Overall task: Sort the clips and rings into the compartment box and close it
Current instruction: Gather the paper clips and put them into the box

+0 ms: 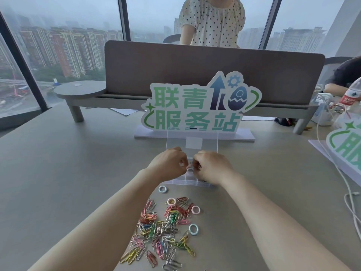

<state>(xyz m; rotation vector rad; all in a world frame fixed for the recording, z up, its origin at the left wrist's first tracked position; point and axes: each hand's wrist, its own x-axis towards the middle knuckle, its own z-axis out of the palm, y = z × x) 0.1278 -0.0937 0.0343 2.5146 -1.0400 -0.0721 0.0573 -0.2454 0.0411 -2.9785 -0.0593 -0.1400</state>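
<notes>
A clear compartment box stands on the table with its lid raised upright. My left hand and my right hand hover over the box, fingers curled close together. Between the fingertips sits a small pink ring; which hand holds it is unclear. A pile of coloured paper clips lies on the table in front of the box, between my forearms. Loose rings lie around it: a pale blue ring, a pink ring, another pink ring and a light blue ring.
A standing sign with green lettering is just behind the box. A second sign and white cables lie at the right. A grey desk divider spans the back, with a person behind it.
</notes>
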